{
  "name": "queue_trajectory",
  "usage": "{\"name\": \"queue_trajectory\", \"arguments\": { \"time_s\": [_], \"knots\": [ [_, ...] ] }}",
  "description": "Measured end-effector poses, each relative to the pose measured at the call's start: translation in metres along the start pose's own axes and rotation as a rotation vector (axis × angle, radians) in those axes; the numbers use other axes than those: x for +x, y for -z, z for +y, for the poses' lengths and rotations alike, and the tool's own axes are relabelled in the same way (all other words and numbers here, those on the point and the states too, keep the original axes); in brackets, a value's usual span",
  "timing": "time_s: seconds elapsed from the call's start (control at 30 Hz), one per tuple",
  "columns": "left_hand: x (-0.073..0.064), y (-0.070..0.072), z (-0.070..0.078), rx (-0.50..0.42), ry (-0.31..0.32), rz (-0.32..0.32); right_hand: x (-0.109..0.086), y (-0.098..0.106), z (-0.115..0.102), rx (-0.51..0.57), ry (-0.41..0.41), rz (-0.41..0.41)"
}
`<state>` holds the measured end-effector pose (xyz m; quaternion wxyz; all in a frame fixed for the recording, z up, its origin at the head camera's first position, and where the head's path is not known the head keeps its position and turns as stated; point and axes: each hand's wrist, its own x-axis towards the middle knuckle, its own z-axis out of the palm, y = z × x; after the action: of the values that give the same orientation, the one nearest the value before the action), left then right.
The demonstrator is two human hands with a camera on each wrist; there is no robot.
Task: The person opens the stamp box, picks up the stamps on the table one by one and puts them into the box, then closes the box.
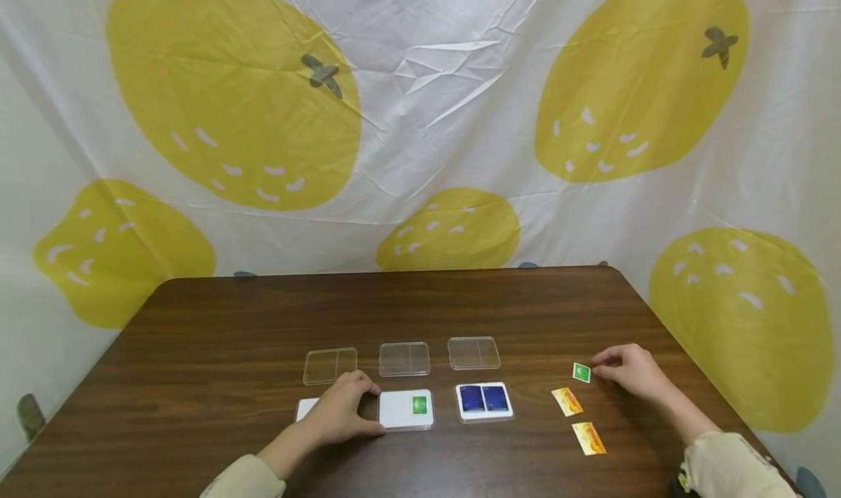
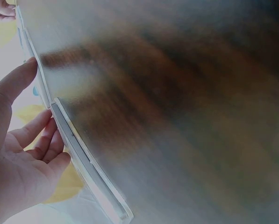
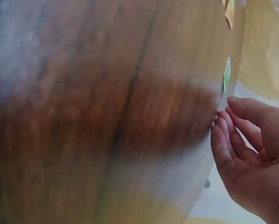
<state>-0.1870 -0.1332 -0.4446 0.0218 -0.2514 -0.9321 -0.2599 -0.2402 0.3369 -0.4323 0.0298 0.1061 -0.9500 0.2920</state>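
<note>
In the head view, my left hand [image 1: 343, 409] rests between two flat clear plastic cases. Its thumb and index finger touch the left edge of the middle case [image 1: 397, 401], which has a white insert and a green stamp-like piece [image 1: 420, 405] at its right. The left case [image 1: 305, 406] is mostly hidden under the hand. Beside them, the right case [image 1: 512, 403] holds two dark blue pieces [image 1: 483, 398]. My right hand [image 1: 634, 370] has its fingertips just beside a loose green stamp-like piece [image 1: 581, 372]; the right wrist view shows a small gap between them.
Behind the cases lie clear lids: left [image 1: 320, 367], middle [image 1: 404, 359] and right [image 1: 474, 353]. Two orange-yellow pieces, one upper [image 1: 567, 401] and one lower [image 1: 588, 438], lie right of the cases on the brown table [image 1: 263, 315]. A lemon-print curtain [image 1: 447, 118] hangs behind.
</note>
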Motion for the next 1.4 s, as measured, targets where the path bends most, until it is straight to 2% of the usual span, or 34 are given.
{"name": "queue_trajectory", "arguments": {
  "time_s": [0.27,0.43,0.7,0.8,0.83,0.93,1.13,1.4],
  "knots": [
    [0.0,0.001,0.002,-0.007,0.003,-0.004,-0.001,-0.006,-0.003,-0.118,0.015,0.068],
    [0.001,0.002,0.002,-0.009,0.004,-0.012,-0.001,-0.007,-0.005,-0.156,0.06,0.079],
    [-0.002,0.001,0.0,-0.017,-0.074,0.052,-0.003,-0.011,-0.008,-0.246,0.166,0.135],
    [-0.001,0.0,0.0,-0.017,-0.059,0.047,-0.003,-0.012,-0.009,-0.248,0.175,0.143],
    [-0.001,0.002,0.003,-0.029,-0.028,0.029,-0.003,-0.012,-0.01,-0.246,0.176,0.145],
    [0.0,0.003,0.003,-0.021,-0.006,0.008,-0.002,-0.013,-0.01,-0.238,0.176,0.154],
    [0.0,0.002,0.002,-0.008,0.013,-0.007,0.0,-0.013,-0.012,-0.172,0.104,0.133],
    [0.0,0.001,0.001,0.003,0.004,-0.001,0.003,-0.007,-0.014,-0.054,-0.104,0.084]
  ]
}}
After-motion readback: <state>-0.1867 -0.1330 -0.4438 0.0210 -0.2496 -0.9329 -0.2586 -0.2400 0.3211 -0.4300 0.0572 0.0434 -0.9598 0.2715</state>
